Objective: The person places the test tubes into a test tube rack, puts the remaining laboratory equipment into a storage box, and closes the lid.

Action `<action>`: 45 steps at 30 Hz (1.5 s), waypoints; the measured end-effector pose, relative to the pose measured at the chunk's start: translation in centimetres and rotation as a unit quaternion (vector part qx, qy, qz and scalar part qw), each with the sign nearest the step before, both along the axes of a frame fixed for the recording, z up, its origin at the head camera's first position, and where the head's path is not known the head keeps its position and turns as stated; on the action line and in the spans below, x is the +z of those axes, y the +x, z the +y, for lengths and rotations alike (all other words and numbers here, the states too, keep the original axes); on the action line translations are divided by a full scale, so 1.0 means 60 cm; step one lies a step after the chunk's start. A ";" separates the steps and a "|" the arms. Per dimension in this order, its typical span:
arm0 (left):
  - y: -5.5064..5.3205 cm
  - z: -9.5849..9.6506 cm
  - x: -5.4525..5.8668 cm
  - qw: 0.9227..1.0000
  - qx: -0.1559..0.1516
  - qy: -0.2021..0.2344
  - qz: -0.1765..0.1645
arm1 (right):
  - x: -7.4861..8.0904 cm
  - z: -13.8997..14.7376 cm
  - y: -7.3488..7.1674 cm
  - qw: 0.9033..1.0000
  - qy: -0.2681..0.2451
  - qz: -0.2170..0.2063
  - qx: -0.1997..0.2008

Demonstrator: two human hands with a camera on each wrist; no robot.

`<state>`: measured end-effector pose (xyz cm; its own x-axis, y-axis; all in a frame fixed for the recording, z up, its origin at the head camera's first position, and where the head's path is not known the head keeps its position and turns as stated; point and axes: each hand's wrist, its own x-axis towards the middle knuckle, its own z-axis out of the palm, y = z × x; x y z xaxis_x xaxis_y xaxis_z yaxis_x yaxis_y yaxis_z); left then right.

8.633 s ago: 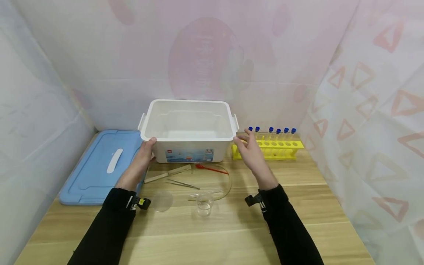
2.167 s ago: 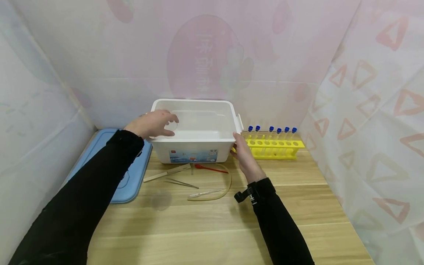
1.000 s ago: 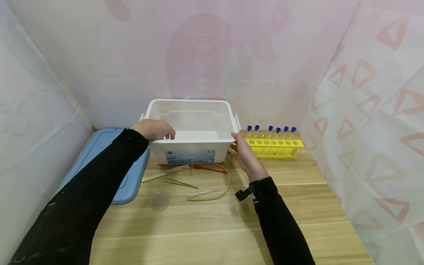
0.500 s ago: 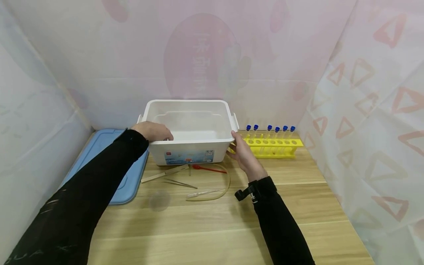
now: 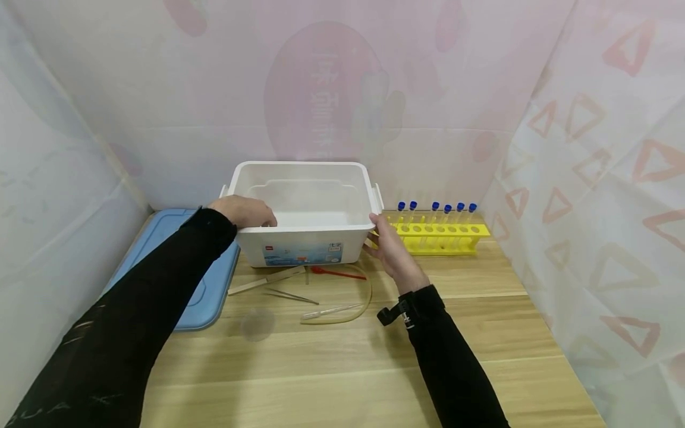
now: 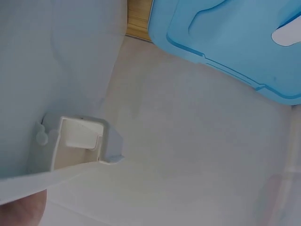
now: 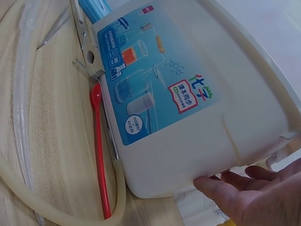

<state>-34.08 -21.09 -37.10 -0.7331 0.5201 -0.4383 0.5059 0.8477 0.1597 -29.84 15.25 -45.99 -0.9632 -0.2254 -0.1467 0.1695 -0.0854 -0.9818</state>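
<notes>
A white plastic storage box (image 5: 316, 249) with a blue printed label (image 7: 141, 75) stands at the back of the table. My left hand (image 5: 245, 212) reaches over its front left rim, palm down, with the fingertips hidden inside behind the front wall. What those fingers hold I cannot tell. In the left wrist view only a bit of the left hand (image 6: 23, 211) shows beside the rim. My right hand (image 5: 393, 252) grips the box's front right corner, thumb at the rim and fingers against the side (image 7: 254, 193).
Left lies a blue lid (image 5: 206, 300). Before the box are a wooden clamp (image 5: 267, 280), tweezers (image 5: 293, 296), a red spoon (image 5: 339, 273), rubber tubing (image 5: 369, 290), a clear slender tube (image 5: 332, 311) and a clear disc (image 5: 258, 324). Right stands a yellow rack (image 5: 441, 244) with blue-capped tubes.
The clear cup has left the table; my left hand, earlier at the box's front left corner, has gone over the rim and down inside. The box has shifted slightly left.
</notes>
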 end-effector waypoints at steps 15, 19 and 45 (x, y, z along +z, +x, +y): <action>-0.006 -0.016 0.000 0.994 -0.034 0.090 0.059 | -0.001 -0.004 0.004 1.000 0.010 0.003 -0.001; 0.006 -0.019 0.011 0.990 -0.016 0.112 0.082 | -0.002 -0.004 0.004 1.000 0.010 0.007 0.002; 0.159 -0.041 0.015 0.953 0.083 0.210 0.204 | 0.002 0.001 0.012 1.000 0.014 0.009 0.001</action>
